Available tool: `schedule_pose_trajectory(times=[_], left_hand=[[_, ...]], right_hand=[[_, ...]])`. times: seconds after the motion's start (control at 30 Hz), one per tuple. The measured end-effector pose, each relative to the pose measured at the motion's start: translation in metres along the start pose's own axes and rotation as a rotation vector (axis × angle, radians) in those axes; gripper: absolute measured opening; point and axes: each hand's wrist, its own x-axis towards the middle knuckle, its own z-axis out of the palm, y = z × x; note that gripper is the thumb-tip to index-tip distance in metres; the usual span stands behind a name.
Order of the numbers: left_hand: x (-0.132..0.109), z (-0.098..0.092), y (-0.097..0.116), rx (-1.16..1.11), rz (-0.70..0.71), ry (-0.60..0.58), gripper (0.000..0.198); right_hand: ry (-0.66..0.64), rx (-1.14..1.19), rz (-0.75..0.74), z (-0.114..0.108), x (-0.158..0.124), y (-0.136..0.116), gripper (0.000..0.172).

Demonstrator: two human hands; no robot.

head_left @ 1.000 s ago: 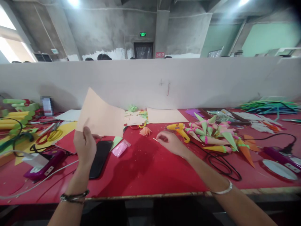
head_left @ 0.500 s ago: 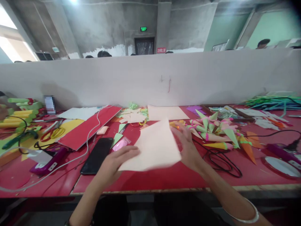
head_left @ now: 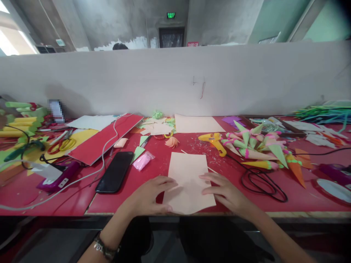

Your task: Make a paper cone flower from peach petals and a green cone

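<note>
Well to the left of both hands lie yellow rolls [head_left: 26,128], set back toward the partition [head_left: 131,84]; nearer the left hand, though still well apart from it, is a purple power strip [head_left: 61,179]; a red sheet [head_left: 105,140] slants away beyond and left of that hand, with a white cable [head_left: 103,155] running over it; a black phone [head_left: 115,172] lies near the left hand, on its left, and a pink packet [head_left: 143,160] just beyond the same hand; the left hand [head_left: 153,193] is loose and unclenched, its fingers spread over the left edge of the paper [head_left: 189,179]; the paper lies between the two hands on the red table [head_left: 153,146], close to its near edge; straight beyond the hands are an orange curl [head_left: 172,142] and, farther off, a pale sheet [head_left: 199,124]; the right hand [head_left: 225,190] is likewise unclosed, fingers reaching over the paper's right edge; a thin stick [head_left: 212,170] shows just beyond those fingers; past them, to the right, lies a yellow glue gun [head_left: 212,138]; farther right of that hand are a heap of cones [head_left: 252,146], a looped black cord [head_left: 264,184] on its near side, and a white disc [head_left: 333,190].
</note>
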Motion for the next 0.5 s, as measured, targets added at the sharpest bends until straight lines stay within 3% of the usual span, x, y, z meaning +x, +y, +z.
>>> schedule_pose_trajectory(times=[0.23, 0.5], left_hand=[[0.008, 0.012, -0.002, 0.040, -0.030, 0.023, 0.048], [0.016, 0.023, -0.002, 0.071, -0.107, 0.028, 0.062]], right_hand=[[0.001, 0.087, 0.025, -0.016, 0.003, -0.002, 0.024], [-0.055, 0.067, 0.108, -0.015, 0.004, 0.009, 0.022]])
